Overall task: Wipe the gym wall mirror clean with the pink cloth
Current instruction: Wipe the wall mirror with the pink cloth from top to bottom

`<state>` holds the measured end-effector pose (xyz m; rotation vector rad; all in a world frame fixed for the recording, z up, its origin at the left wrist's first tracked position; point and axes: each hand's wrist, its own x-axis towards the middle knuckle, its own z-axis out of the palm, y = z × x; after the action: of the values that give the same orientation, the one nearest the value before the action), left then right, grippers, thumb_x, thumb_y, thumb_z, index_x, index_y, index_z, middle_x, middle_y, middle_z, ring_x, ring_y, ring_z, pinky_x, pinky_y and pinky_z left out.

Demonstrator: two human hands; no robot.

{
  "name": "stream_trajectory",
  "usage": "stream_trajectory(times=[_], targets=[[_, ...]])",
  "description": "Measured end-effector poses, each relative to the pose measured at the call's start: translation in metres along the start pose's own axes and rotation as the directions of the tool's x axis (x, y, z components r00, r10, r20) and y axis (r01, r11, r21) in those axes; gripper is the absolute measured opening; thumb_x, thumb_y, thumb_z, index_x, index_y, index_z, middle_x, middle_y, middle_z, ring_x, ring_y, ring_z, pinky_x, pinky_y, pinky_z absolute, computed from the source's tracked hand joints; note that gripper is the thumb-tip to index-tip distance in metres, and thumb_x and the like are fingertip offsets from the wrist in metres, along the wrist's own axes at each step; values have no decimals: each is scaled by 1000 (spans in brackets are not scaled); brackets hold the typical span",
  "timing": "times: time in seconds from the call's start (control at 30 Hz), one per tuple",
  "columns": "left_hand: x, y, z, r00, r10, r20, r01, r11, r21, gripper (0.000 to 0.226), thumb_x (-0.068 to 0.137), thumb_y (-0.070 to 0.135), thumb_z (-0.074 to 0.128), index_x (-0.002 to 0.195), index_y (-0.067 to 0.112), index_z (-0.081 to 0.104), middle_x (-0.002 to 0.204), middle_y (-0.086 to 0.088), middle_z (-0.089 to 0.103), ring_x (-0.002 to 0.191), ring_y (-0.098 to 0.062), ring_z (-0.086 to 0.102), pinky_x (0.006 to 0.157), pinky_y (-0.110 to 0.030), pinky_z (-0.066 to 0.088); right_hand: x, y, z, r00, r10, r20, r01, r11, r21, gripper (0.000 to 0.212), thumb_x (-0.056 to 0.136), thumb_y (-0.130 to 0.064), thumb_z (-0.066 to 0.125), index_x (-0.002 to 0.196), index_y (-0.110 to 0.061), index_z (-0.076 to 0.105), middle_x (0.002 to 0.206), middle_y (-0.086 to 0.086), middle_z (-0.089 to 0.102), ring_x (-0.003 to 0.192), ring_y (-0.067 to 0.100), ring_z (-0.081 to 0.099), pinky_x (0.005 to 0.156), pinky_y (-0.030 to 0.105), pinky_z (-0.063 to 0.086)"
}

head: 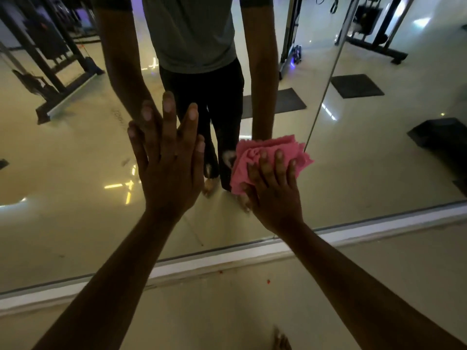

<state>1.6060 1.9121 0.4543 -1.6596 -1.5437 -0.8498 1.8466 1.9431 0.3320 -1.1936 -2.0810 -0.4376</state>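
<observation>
The wall mirror [75, 173] fills most of the view, its lower edge running just above the floor. My left hand [166, 162] lies flat on the glass with straight, spread fingers, left of centre. My right hand [274, 183] presses a crumpled pink cloth [255, 155] against the mirror low down, fingers curved over the bunched fabric. The cloth sits next to a vertical seam [326, 94] between two mirror panels. My own reflection, arms and legs, shows behind both hands.
A white strip [227, 258] borders the mirror's bottom edge above the pale floor [227, 311]. Reflected in the glass are gym machines [50, 72] at the left and upper right, plus dark floor mats [356, 85]. My bare foot [281, 341] shows at the bottom.
</observation>
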Motion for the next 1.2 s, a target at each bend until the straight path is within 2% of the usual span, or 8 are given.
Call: stream_trajectory(times=[0.17,0.37,0.5,0.6,0.8,0.97,1.13,1.2], targets=[[-24,-2,4,998,58,33,-58,998,1,63,116,35,47,171,15,24,176,-20,25,161,-49,27,133,-61,12,41,-5,-17,941,314,-125,-302,948,101,76,117,-53,36,172,-6,13,178,31,11,166,54,5,129,76,15],[-35,1,16,999,44,-19,-45,999,-19,64,115,33,48,171,13,23,178,-15,14,162,-47,24,133,-63,13,1,6,13,986,-151,-67,145,986,-79,93,111,-44,65,176,-25,2,180,16,14,167,46,8,131,75,11],[-38,4,17,1000,20,-20,-20,1000,-15,65,116,33,46,173,14,22,179,-16,17,164,-44,20,132,-65,16,-2,27,-2,996,-1,-88,-6,997,-72,78,116,-49,51,175,-17,11,181,18,9,168,46,5,130,75,17],[-38,4,17,999,32,-11,-33,999,-7,64,117,36,41,173,15,19,179,-18,18,164,-44,19,132,-65,15,57,-3,-18,963,148,-226,-150,989,7,76,117,-56,36,173,-13,10,178,20,0,166,52,6,132,72,3],[-39,1,6,999,33,42,-33,999,-23,63,118,32,39,174,15,16,180,-16,14,167,-40,12,132,-65,17,5,21,8,972,-227,-68,217,968,-122,84,112,-49,60,175,-22,12,184,10,-2,169,44,5,133,71,5],[-39,-3,5,996,49,74,-48,999,-11,61,119,33,36,174,16,16,181,-13,10,168,-38,8,133,-63,15,65,1,-22,962,125,-243,-133,991,-14,77,116,-58,42,174,-16,14,180,20,2,166,52,9,131,75,8],[-39,-5,0,996,63,64,-61,997,-39,62,117,26,43,173,14,20,181,-12,11,168,-38,9,132,-64,17,41,2,-7,947,-301,-116,280,946,-164,74,114,-56,52,174,-28,17,180,14,12,166,47,14,133,71,6],[-38,-11,-5,994,83,76,-79,996,-52,61,117,24,45,173,15,21,181,-11,11,168,-36,8,133,-62,17,30,22,-14,955,-287,-67,272,946,-176,76,114,-54,52,175,-26,16,182,15,9,166,47,13,131,76,13]])
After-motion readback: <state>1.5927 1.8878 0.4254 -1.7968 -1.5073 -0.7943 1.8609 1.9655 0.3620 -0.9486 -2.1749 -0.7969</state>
